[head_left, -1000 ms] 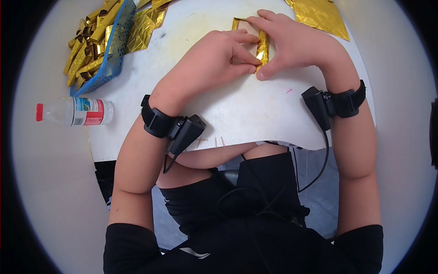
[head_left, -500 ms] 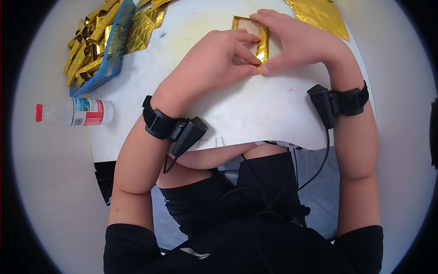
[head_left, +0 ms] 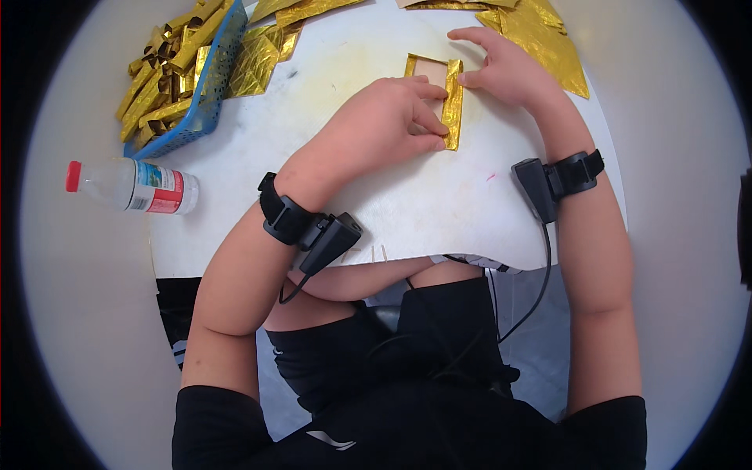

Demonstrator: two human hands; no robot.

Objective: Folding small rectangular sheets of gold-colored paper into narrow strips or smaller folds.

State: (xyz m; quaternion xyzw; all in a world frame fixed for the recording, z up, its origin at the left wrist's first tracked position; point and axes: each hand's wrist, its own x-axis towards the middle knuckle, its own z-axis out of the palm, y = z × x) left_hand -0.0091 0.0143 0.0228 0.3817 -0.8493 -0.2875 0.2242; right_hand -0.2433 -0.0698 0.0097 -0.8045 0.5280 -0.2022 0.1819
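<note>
A small sheet of gold foil paper point(head_left: 453, 106) lies on the white table, folded over along its right side into a shiny strip. Its pale inner face and a thin gold border show at the upper left. My left hand point(head_left: 392, 117) grips the strip's left edge and lower end, thumb and fingertips pressed against it; the hand covers part of the sheet. Just right of the strip, my right hand point(head_left: 509, 72) is open, thumb and index finger wide apart. Its thumb tip is close to the strip's upper right edge; whether they touch I cannot tell.
At the upper left, a blue perforated basket point(head_left: 210, 102) holds many folded gold pieces. A clear bottle with a red cap point(head_left: 74, 176) lies to the left. Flat gold sheets point(head_left: 548, 47) lie at the far right, and others point(head_left: 257, 63) beside the basket. Black cameras are strapped to both wrists.
My right hand has drawn away from the strip's lower end, up and to the right, with its fingers spread. My left hand stays on the strip. The whole view has shifted slightly.
</note>
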